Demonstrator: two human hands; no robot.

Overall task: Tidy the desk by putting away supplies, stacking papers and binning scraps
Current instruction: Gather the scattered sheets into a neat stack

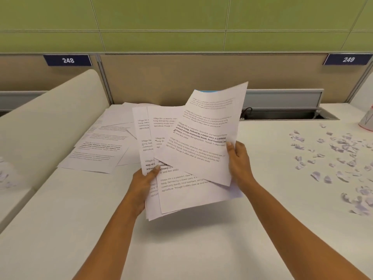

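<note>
At the nine o'clock edge of the view, beyond a cream divider (50, 122), a few torn paper bits (4, 175) lie blurred. At ten o'clock from the centre, loose printed sheets (99, 146) lie flat and overlapping on the white surface (80, 229), reaching back to the rear panel. In the middle, a sheaf of printed papers (191, 154) is held above the surface, its pages skewed at different angles. The left hand (142, 184) takes its seven o'clock edge, the grip pinching the pages with the thumb on top and the fingers hidden beneath. The right hand (239, 160) holds the three o'clock edge, its grip also curled round the sheets, thumb on the printed face. At three o'clock, well apart from the sheaf, many small paper scraps (339, 154) lie scattered on the surface. A pink-and-white container (367, 120) stands at the two o'clock edge, partly cut off.
</note>
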